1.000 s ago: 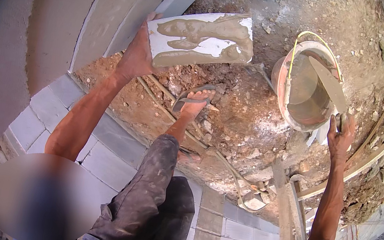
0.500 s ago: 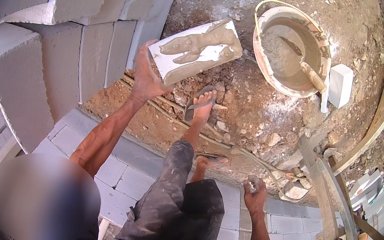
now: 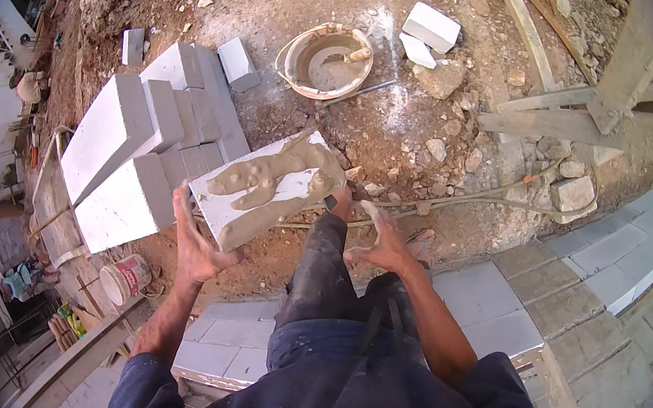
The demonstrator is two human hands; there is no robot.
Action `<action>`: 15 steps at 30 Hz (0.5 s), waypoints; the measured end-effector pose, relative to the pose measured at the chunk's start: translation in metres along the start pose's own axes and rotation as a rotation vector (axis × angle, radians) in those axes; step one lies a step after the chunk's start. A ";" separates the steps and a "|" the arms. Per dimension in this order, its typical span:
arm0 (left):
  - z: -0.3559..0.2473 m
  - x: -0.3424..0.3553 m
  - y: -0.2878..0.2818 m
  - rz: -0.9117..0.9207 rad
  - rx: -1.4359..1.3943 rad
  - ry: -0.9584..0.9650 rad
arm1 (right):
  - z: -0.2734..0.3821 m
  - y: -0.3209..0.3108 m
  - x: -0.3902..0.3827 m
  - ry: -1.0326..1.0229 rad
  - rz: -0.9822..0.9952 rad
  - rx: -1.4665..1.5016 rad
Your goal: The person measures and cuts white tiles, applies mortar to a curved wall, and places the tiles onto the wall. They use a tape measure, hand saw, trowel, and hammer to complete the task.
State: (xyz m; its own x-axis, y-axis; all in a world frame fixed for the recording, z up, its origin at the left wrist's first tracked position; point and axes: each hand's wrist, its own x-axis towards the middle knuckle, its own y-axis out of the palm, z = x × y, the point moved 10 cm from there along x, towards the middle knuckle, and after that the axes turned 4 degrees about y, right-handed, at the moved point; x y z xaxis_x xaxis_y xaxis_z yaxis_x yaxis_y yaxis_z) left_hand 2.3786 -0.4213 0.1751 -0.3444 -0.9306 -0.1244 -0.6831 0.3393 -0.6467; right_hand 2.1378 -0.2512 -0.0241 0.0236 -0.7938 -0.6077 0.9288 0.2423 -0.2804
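Clamping mortar-smeared block (image 3: 269, 184) at left end: left grip (image 3: 201, 253); right grip (image 3: 387, 248) spread, near opposite end.

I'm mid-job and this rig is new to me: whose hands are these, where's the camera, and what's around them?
There is no machine, just a person working bare-handed. The view comes from the left of two fisheye cameras on their head, looking down. The left hand holds one end of a white rectangular block smeared with grey-brown mortar; the open right hand is near its other end. On brown, stony earth stand a round pale bucket with a tan-handled trowel in it, and a stack of pale grey rectangular blocks.
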 end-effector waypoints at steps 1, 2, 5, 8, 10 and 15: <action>-0.053 -0.008 -0.005 0.067 -0.090 0.023 | 0.028 -0.007 -0.013 -0.153 -0.013 0.054; -0.094 -0.016 -0.019 0.091 -0.157 0.047 | 0.057 -0.021 -0.020 -0.299 -0.056 0.084; -0.160 -0.059 -0.076 0.010 -0.256 0.349 | 0.144 -0.054 -0.096 -0.598 -0.027 0.101; -0.207 -0.034 -0.079 0.241 -0.673 0.482 | 0.191 -0.133 -0.198 -0.965 -0.355 0.307; -0.225 -0.017 -0.112 0.331 -0.896 0.553 | 0.211 -0.172 -0.264 -1.084 -0.496 0.344; -0.376 -0.002 0.017 1.013 -1.517 0.510 | 0.164 -0.227 -0.415 -0.723 -1.070 0.169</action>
State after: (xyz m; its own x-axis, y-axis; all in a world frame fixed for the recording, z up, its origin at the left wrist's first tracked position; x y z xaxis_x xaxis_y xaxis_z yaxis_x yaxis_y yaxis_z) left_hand 2.1253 -0.3623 0.4477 -0.8619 -0.3021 0.4073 0.0576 0.7397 0.6704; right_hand 1.9780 -0.0685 0.4140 -0.6093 -0.6801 0.4077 0.6444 -0.7243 -0.2452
